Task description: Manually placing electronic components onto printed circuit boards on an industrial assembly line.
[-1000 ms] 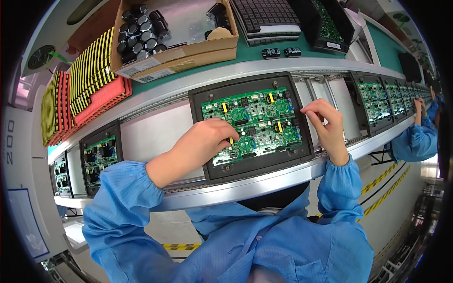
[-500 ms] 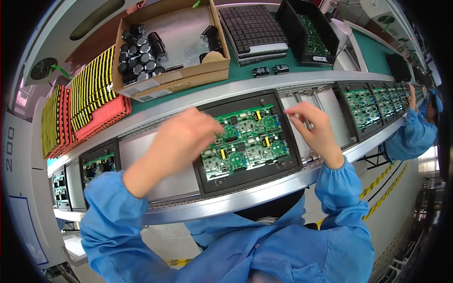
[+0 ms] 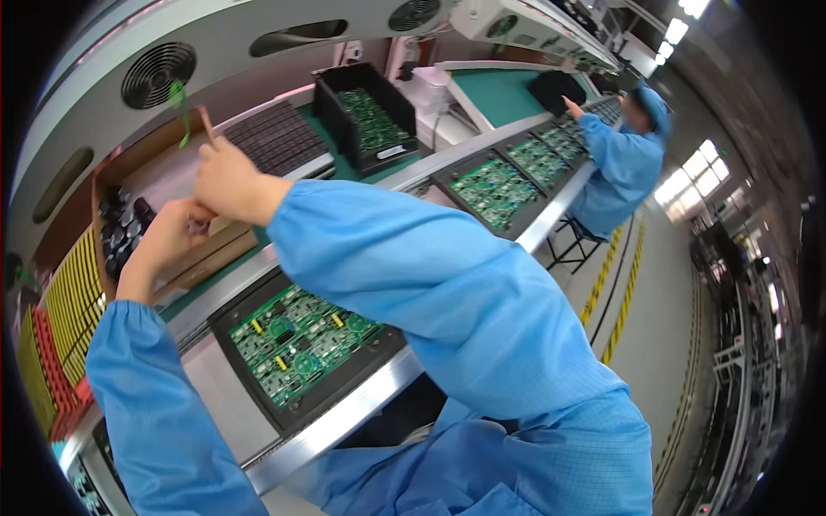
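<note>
My left hand [image 3: 163,245] is closed over the front of an open cardboard box [image 3: 219,255], its fingers curled round something too small to make out. Touching or nearly touching it, my right hand [image 3: 232,182] is closed at the box's right edge; whatever it grips is hidden. Black cylindrical capacitors [image 3: 120,228] with silvery tops lie in the box's left part. Below my right forearm, a green circuit board [image 3: 297,335] sits in a black carrier frame [image 3: 268,397] on the conveyor. My sleeve covers part of the frame's far right side.
Behind my right hand lies a dark gridded tray [image 3: 275,138]. Beside it stands a black bin [image 3: 400,120] of small green parts. Yellow-and-black striped trays [image 3: 73,288] stand at left. Further boards [image 3: 490,189] run along the conveyor toward a seated co-worker [image 3: 624,163].
Both hands have left the circuit board and moved up and left to the box. My right arm now reaches across the conveyor. The view has swung to the right.
</note>
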`<state>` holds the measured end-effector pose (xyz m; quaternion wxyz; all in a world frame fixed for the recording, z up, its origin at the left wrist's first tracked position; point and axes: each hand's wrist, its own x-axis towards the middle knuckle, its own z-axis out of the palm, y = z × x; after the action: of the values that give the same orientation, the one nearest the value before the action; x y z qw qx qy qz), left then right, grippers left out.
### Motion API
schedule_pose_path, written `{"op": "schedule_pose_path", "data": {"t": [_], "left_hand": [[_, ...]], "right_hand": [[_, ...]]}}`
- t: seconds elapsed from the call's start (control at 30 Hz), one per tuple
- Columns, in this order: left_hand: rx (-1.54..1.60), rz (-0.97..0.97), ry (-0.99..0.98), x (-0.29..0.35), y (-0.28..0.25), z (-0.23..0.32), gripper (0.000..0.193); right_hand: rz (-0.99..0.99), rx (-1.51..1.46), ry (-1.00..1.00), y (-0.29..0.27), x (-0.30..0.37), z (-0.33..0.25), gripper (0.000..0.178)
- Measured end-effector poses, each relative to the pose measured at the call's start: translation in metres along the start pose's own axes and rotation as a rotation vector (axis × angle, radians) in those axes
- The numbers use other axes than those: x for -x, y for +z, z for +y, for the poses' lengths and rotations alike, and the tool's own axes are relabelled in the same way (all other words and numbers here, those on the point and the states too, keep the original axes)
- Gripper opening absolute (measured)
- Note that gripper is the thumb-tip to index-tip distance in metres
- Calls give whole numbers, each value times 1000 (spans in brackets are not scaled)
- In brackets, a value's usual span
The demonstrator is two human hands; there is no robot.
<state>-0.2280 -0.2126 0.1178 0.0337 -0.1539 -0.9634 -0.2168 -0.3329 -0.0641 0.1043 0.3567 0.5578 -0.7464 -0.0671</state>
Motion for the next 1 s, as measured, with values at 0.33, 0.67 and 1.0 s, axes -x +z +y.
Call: {"op": "schedule_pose_path", "data": {"t": [0.33,0.67,1.0], "left_hand": [[-387,10,75,11,-13,-1,35],[480,468,-20,98,67,80,42],[733,314,-290,123,103,76,34]], "right_hand": [[-249,22,46,3,-18,-8,21],[-520,-134,22,0,-15,6,25],[53,-1048,228,-45,75,17,40]]}}
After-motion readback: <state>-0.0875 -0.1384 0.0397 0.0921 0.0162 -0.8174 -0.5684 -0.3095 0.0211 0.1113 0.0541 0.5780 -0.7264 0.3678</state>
